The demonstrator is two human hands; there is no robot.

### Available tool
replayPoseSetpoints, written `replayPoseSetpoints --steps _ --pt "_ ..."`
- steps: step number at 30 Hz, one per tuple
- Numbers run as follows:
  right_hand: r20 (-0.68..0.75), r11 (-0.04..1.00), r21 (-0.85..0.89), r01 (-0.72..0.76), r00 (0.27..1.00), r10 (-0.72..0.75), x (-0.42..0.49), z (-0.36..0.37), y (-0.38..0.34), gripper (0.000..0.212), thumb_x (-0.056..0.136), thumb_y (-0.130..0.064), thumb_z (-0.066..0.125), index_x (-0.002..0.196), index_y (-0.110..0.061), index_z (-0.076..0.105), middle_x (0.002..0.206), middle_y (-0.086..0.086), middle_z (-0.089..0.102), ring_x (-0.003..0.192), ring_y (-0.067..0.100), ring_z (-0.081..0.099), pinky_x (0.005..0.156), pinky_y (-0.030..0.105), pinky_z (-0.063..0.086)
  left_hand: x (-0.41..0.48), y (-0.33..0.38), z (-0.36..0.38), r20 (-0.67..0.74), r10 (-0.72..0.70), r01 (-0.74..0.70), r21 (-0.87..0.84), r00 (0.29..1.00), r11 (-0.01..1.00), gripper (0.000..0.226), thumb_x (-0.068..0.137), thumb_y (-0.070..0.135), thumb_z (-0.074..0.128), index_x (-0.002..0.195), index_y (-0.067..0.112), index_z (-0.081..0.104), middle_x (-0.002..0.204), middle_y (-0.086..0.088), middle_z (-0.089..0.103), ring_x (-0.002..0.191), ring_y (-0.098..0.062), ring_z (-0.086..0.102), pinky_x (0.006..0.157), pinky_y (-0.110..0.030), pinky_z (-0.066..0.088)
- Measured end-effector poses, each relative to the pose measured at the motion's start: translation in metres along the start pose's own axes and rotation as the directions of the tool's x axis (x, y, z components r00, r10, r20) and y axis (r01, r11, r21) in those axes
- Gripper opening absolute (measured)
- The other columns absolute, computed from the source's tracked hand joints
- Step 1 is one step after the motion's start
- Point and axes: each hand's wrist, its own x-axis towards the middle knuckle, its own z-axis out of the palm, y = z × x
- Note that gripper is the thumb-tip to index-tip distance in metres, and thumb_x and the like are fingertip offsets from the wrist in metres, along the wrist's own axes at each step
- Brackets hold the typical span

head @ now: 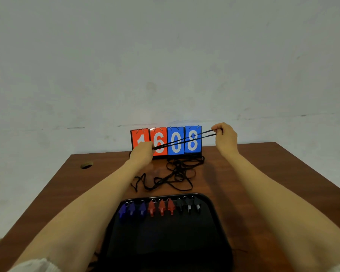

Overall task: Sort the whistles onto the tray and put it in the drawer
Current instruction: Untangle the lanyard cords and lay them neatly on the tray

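Nearest, at 6 o'clock on the bench [263, 163]: black tray [165, 238], nine whistles [161, 207] in a row along its far edge, blue, red, black. Beyond at 12, loose lanyard tangle [177, 173]. Farthest, both hands pinched shut on one black lanyard [185, 140], taut, axis running 8 to 2; left hand [142, 154] lower and nearer the tray, right hand [225, 137] higher, before the scoreboard [166, 141].

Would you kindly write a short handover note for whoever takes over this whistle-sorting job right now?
Left hand and right hand pinch one black cord taut between them, above the table.
Nine whistles lie in a row on the black tray: blue whistles, red whistles, black whistles.
Loose cords lie tangled behind the tray.
Left: deal with the cords; tray into the drawer, which is out of view.
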Motion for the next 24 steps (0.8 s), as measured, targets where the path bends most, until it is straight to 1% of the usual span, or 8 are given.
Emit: replayPoseSetpoints --steps 4,7,9,13,15,18,21,24 --pt "0.182 0.985 -0.173 -0.015 0.982 0.046 -0.009 0.001 0.010 0.035 0.095 0.005 0.032 0.106 0.001 0.065 0.119 0.016 0.062 0.106 0.027 0.058 0.082 0.023 0.040 -0.002 -0.003 -0.001 -0.038 -0.003 0.003 -0.008 0.999 1.000 0.020 0.098 0.011 0.046 0.109 0.002 0.059 0.105 -0.017 0.064 0.081 -0.024 0.054 0.077 -0.036 0.049" --pt "0.430 0.946 -0.324 -0.014 0.888 0.161 -0.015 0.006 0.019 0.035 0.094 0.004 0.036 0.116 -0.001 0.062 0.131 0.015 0.058 0.112 0.027 0.056 0.088 0.029 0.044 -0.008 0.008 -0.008 -0.153 0.092 -0.115 -0.147 0.984 0.983 0.019 0.095 0.007 0.047 0.109 0.003 0.059 0.112 -0.011 0.057 0.085 -0.016 0.050 0.077 -0.027 0.044" --pt "0.521 0.932 -0.361 0.015 0.833 0.188 -0.018 0.010 0.018 0.038 0.093 0.004 0.038 0.124 -0.004 0.059 0.137 0.016 0.052 0.115 0.029 0.056 0.088 0.031 0.047 -0.013 0.016 -0.014 -0.199 0.186 -0.223 -0.188 0.962 0.956 0.017 0.095 0.010 0.046 0.105 0.005 0.058 0.112 -0.007 0.055 0.090 -0.015 0.050 0.080 -0.025 0.043" --pt "0.507 0.954 -0.286 0.092 0.859 0.069 -0.021 0.012 -0.008 0.035 0.096 -0.003 0.042 0.128 -0.008 0.054 0.142 0.015 0.045 0.091 0.022 0.060 0.076 0.030 0.045 -0.023 0.036 -0.032 -0.328 0.187 -0.283 -0.276 0.926 0.918 0.023 0.098 0.028 0.046 0.093 0.007 0.054 0.098 -0.006 0.058 0.087 -0.017 0.059 0.077 -0.031 0.051" --pt "0.499 0.956 -0.245 0.159 0.867 -0.016 -0.022 0.009 -0.026 0.035 0.097 -0.008 0.043 0.132 -0.009 0.051 0.143 0.013 0.044 0.105 0.024 0.058 0.083 0.026 0.042 -0.024 0.045 -0.043 -0.385 0.179 -0.314 -0.322 0.905 0.893 0.018 0.097 0.026 0.049 0.095 0.008 0.052 0.096 -0.006 0.058 0.085 -0.016 0.058 0.072 -0.026 0.050" --pt "0.475 0.963 -0.169 0.212 0.873 -0.109 -0.025 0.002 -0.051 0.037 0.098 -0.011 0.045 0.135 -0.011 0.047 0.140 0.010 0.046 0.123 0.024 0.049 0.089 0.022 0.038 -0.029 0.051 -0.059 -0.381 0.218 -0.364 -0.368 0.899 0.856 0.012 0.098 0.020 0.047 0.102 0.009 0.049 0.096 -0.008 0.059 0.084 -0.020 0.059 0.070 -0.025 0.051" --pt "0.508 0.961 -0.076 0.265 0.840 -0.192 -0.032 -0.004 -0.073 0.040 0.096 -0.015 0.052 0.135 -0.017 0.045 0.136 0.005 0.050 0.122 0.019 0.049 0.091 0.024 0.041 -0.041 0.056 -0.071 -0.349 0.247 -0.391 -0.440 0.904 0.808 0.004 0.099 0.018 0.044 0.099 0.014 0.046 0.089 0.000 0.055 0.073 -0.014 0.054 0.064 -0.022 0.046" --pt "0.562 0.961 0.006 0.275 0.794 -0.231 -0.042 -0.009 -0.093 0.044 0.093 -0.020 0.059 0.134 -0.020 0.045 0.127 0.001 0.055 0.109 0.013 0.053 0.084 0.022 0.044 -0.052 0.058 -0.082 -0.303 0.255 -0.384 -0.522 0.918 0.762 0.006 0.099 0.015 0.040 0.099 0.014 0.046 0.084 0.004 0.052 0.064 -0.009 0.048 0.061 -0.018 0.043"
